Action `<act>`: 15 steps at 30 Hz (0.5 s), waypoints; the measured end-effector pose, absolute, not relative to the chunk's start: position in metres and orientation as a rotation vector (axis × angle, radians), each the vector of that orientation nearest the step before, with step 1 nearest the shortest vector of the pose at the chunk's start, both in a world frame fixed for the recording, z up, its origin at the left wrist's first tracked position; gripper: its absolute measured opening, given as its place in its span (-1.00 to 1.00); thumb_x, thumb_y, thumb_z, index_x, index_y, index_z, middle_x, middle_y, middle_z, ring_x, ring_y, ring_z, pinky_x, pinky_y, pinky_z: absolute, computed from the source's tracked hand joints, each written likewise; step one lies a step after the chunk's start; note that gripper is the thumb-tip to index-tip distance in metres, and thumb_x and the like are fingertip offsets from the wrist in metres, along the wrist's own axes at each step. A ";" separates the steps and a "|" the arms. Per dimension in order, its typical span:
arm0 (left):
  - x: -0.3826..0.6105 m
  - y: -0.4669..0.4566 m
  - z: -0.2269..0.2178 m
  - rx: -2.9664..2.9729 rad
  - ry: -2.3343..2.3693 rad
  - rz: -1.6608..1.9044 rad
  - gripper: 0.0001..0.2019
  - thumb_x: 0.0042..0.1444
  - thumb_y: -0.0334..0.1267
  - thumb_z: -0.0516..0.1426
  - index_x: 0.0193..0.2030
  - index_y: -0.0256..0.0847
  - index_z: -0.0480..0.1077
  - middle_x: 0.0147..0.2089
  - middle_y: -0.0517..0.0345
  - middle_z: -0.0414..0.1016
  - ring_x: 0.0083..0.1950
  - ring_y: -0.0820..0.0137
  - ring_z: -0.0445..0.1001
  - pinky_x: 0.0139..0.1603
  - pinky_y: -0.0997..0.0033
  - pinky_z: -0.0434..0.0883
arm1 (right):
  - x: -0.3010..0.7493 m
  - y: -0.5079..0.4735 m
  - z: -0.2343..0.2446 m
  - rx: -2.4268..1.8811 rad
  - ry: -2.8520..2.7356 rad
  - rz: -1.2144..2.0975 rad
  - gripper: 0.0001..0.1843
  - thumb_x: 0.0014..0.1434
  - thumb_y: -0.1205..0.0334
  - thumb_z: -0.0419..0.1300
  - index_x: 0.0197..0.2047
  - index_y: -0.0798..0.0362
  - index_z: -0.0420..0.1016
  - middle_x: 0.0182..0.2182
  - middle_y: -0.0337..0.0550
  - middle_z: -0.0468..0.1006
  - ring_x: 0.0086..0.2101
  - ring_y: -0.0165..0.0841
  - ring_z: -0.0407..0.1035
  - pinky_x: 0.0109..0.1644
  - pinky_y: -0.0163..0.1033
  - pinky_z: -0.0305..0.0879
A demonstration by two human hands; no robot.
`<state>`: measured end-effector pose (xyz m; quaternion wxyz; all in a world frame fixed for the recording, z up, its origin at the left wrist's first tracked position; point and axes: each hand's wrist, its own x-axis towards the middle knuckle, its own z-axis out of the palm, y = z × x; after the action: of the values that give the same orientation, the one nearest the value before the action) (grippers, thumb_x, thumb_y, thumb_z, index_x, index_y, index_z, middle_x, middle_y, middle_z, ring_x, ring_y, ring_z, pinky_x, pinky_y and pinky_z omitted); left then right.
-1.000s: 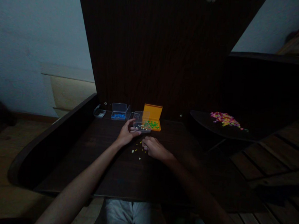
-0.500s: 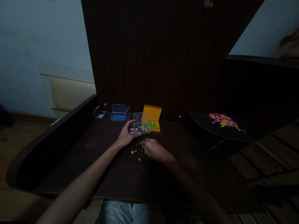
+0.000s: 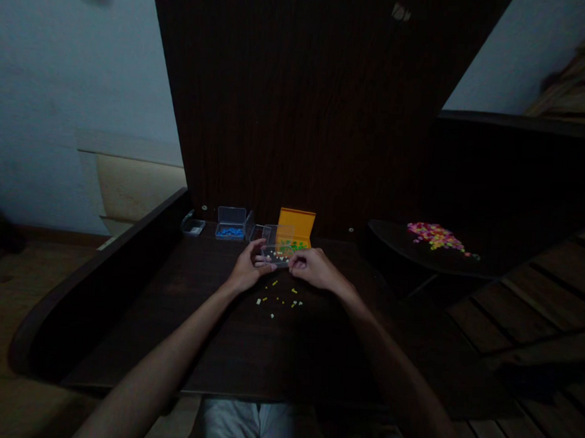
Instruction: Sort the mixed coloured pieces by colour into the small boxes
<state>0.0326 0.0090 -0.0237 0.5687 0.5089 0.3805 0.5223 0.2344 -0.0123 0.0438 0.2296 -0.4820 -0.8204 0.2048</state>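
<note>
My left hand grips the left side of a clear plastic box with its lid raised and small white pieces in it. At the box's right end is my right hand, its fingers pinched together over the rim; whatever lies between the fingertips is hidden. Just behind stands an open orange box with green pieces, partly covered by the clear box and my right hand. Several loose yellow pieces and white pieces lie scattered on the dark table in front of my hands.
An open clear box of blue pieces stands at the back left, beside a smaller clear case. On a dark side shelf to the right lies a heap of pink and yellow pieces. A raised side panel bounds the table's left.
My right hand has moved up from the loose pieces on the table to the right end of the clear box. My left hand stays on the box.
</note>
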 end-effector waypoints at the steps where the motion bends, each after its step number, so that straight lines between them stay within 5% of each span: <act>1: 0.033 0.009 -0.024 1.198 0.885 1.212 -0.18 -0.29 -0.43 0.42 0.18 -0.19 0.24 -0.11 0.09 0.48 -0.22 0.42 0.53 -0.13 0.31 0.53 | 0.236 -0.008 0.048 -1.318 -2.223 0.546 -0.84 0.01 0.51 0.20 -0.35 0.15 0.58 -0.49 -0.24 0.57 -0.46 -0.43 0.42 -0.36 -0.40 0.25; 8: 0.036 0.004 -0.022 1.202 0.817 1.201 -0.22 -0.29 -0.47 0.42 0.14 -0.17 0.29 0.01 0.00 0.46 -0.19 0.44 0.52 -0.15 0.36 0.54 | 0.234 0.013 0.051 -1.395 -2.237 0.326 -0.82 0.04 0.54 0.21 -0.34 0.17 0.61 -0.47 -0.18 0.60 -0.43 -0.40 0.44 -0.32 -0.37 0.24; 15: 0.036 0.005 -0.024 1.211 0.804 1.193 -0.23 -0.30 -0.47 0.42 0.13 -0.18 0.30 0.05 -0.02 0.44 -0.18 0.44 0.52 -0.17 0.39 0.53 | 0.235 0.011 0.043 -1.378 -2.368 0.195 -0.70 0.14 0.53 0.18 -0.16 0.09 0.66 -0.20 -0.04 0.67 -0.14 -0.21 0.49 -0.01 -0.19 0.34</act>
<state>0.0359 0.0048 -0.0237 0.5896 0.5202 0.3455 0.5123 0.2348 0.0114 0.0426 0.1961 -0.4921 -0.8453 0.0696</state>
